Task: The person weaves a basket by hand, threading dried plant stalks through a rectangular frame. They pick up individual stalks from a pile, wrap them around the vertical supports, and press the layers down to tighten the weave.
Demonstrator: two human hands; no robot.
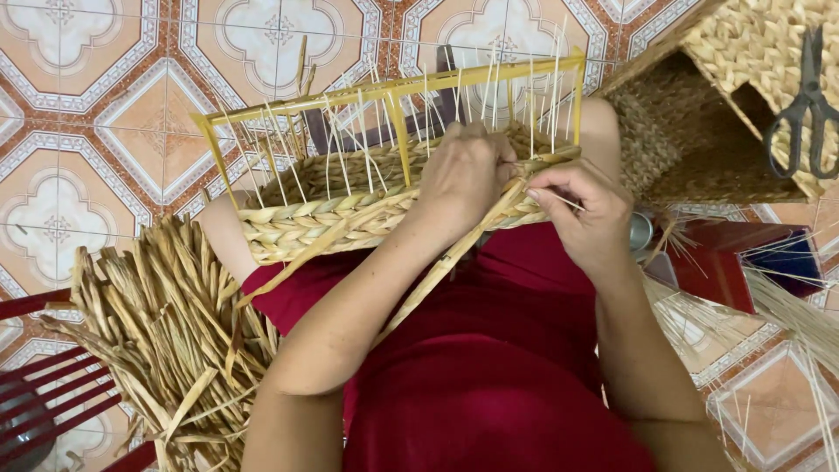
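A half-woven rectangular basket of pale straw plaits on a yellow frame with thin upright ribs (350,205) rests across the person's knees, above the red cloth of the lap (489,367). The left hand (468,175) lies on the basket's near rim, its grip closed over the plaited edge and a long flat straw strand (437,271) that runs down from the rim across the lap. The right hand (587,210), just right of the basket's near corner, pinches a thin pale rib (559,200) between thumb and fingertips.

Left of the basket, a heap of loose dried straw strips (166,323) lies on the patterned tiled floor (79,131). Right of and above the basket stands a finished woven straw container (699,131), and a pair of dark scissors (808,109) lies on it.
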